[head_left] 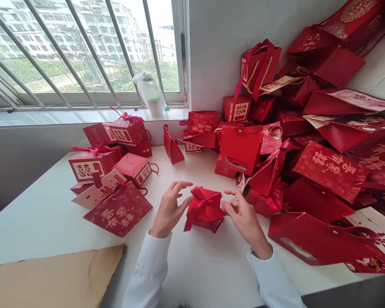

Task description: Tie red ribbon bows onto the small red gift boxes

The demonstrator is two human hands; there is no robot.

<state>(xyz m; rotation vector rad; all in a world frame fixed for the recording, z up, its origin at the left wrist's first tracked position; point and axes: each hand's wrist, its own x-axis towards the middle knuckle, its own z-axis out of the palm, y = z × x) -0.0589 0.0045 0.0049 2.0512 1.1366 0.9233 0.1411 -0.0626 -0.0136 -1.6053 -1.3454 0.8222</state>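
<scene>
A small red gift box with a dark pink ribbon bow on top sits on the white table, between my two hands. At the box's left side is my left hand, its thumb and fingers apart and nothing between them; the thumb tip is close to the ribbon. On the other side my right hand has its fingers bent and parted near the box's right edge, with no object visible in it. Whether the fingertips touch the box is hard to tell.
Red boxes and a patterned bag stand to the left. Many red bags and boxes pile up at the right. Cardboard lies front left. A wrapped jar stands on the sill by the barred window.
</scene>
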